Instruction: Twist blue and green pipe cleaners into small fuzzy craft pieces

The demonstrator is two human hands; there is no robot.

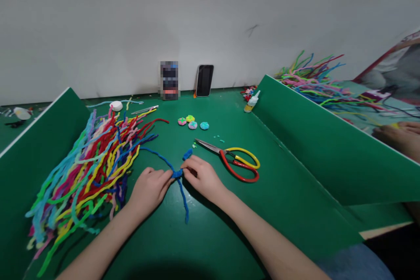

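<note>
A blue fuzzy stem piece (pixel 177 174) is pinched between my two hands over the green table. My left hand (pixel 151 189) closes on its left end, and my right hand (pixel 202 178) closes on its right end. One long blue strand runs up and left from it toward the pile, and another (pixel 184 201) hangs down toward me. Just above my right fingertips is a short blue piece (pixel 187 154); whether it is joined to the held piece I cannot tell. Scissors (pixel 229 157) with red and yellow handles lie partly open to the right of my right hand.
A large pile of coloured fuzzy stems (pixel 95 162) covers the left side. Several small round pieces (pixel 193 125) lie beyond my hands. A phone (pixel 204 80) leans on the wall. Glue bottle (pixel 252 102) stands near the right green divider (pixel 321 140). Another person's hand (pixel 398 138) shows beyond it.
</note>
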